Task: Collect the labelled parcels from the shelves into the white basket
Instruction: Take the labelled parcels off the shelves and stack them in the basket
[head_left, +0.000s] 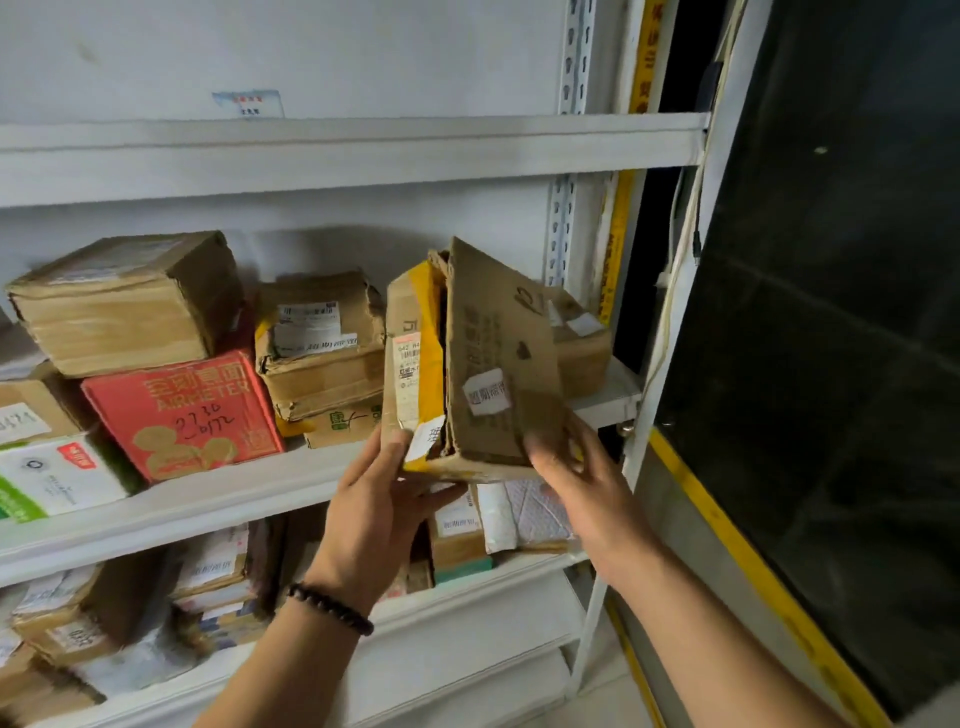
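A worn brown cardboard parcel (498, 364) with yellow tape and white labels is tipped up on end at the front edge of the middle shelf (249, 499). My left hand (384, 499) grips its lower left corner, thumb on the label side. My right hand (576, 467) presses against its lower right face, fingers spread. More labelled parcels lie on the shelf: a red box (182, 410), a stack of brown boxes (322, 353) and a large brown box (130, 301). The white basket is out of view.
A small brown box (582, 338) sits behind the held parcel at the shelf's right end. The lower shelf (467, 587) holds several labelled parcels and white padded mailers. A white upright post (571, 57) and a dark panel (831, 312) bound the right side.
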